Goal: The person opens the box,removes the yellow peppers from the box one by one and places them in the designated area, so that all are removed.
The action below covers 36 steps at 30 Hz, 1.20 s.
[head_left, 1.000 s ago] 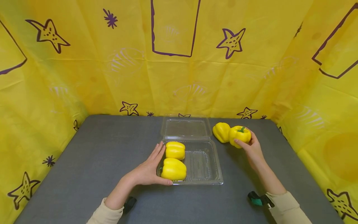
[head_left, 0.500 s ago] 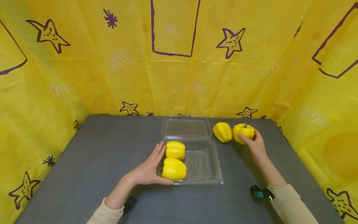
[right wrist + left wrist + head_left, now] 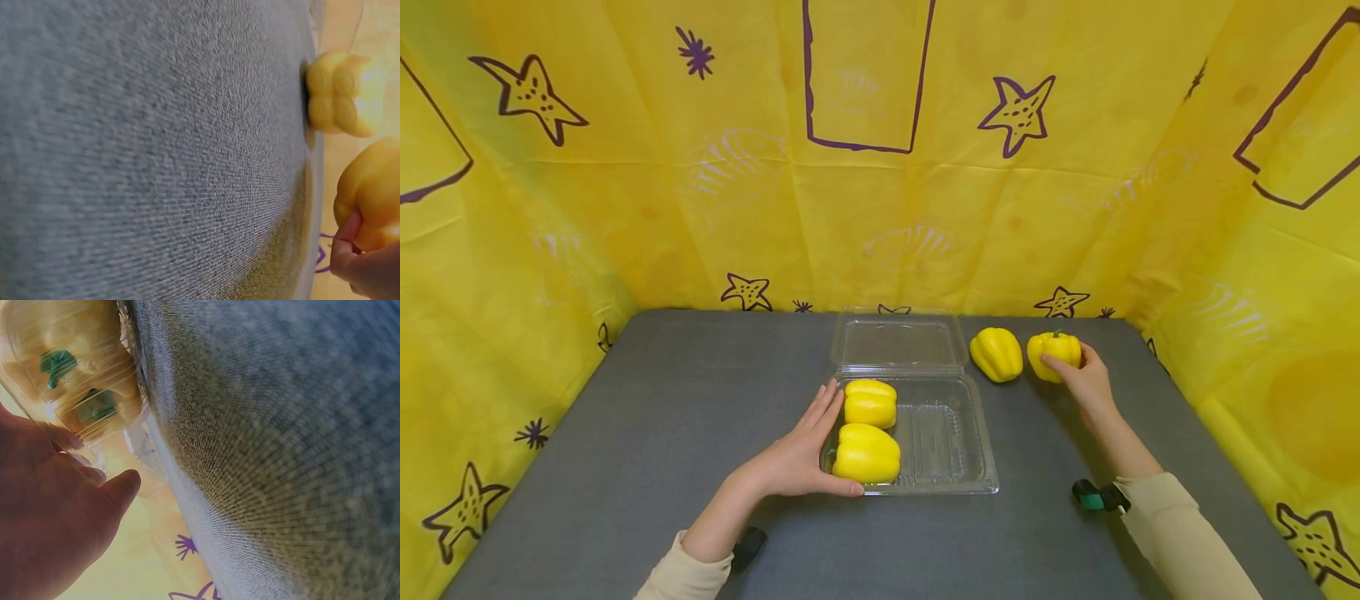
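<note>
The two hands are well apart. The right hand (image 3: 1086, 379), right of centre, pinches the held pepper (image 3: 1055, 348) between thumb and fingers, its stem up, raised just above the grey table (image 3: 647, 408). The left hand (image 3: 801, 458), lower centre-left, lies with straight fingers along the left side of the clear container (image 3: 940, 442), thumb on its bottom rim. Inside, along the container's left half, sit the back pepper (image 3: 870, 403) and the front pepper (image 3: 868, 454). The open lid (image 3: 898, 343) spreads above them in the frame; the loose pepper (image 3: 997, 355) rests on the table just right of it. Yellow printed cloth (image 3: 842, 200) fills the top.
</note>
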Motion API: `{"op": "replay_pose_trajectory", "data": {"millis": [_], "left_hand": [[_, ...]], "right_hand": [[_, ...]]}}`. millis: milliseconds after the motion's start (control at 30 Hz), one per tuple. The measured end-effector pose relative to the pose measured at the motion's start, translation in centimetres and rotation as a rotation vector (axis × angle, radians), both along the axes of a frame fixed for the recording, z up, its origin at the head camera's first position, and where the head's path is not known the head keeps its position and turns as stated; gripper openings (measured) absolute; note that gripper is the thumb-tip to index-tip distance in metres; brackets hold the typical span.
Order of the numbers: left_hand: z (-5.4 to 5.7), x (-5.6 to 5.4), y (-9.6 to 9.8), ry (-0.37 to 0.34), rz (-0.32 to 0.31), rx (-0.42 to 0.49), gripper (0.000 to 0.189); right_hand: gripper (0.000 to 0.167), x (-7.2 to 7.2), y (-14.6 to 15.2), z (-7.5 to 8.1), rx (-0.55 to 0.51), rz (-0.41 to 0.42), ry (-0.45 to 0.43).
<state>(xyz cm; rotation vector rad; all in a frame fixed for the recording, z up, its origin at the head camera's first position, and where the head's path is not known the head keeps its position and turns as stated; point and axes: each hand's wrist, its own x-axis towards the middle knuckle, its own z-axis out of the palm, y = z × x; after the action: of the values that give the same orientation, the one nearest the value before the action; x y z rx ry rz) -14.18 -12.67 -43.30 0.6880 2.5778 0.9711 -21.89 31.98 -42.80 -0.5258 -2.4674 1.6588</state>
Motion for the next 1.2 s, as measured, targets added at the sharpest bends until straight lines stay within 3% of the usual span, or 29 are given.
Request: {"op": "replay_pose_trajectory", "data": {"millis": [533,1200], "left_hand": [[0.1,0.0,0.0,0.0,-0.003,0.001,0.133],[0.0,0.0,0.0,0.005,-0.006,0.01,0.132]], "right_hand": [[0.095,-1.3,0.2,-0.5,0.12,0.013,-0.097],[0.1,-2.4,0.0,-1.0,0.215,0.037,-0.125]]}}
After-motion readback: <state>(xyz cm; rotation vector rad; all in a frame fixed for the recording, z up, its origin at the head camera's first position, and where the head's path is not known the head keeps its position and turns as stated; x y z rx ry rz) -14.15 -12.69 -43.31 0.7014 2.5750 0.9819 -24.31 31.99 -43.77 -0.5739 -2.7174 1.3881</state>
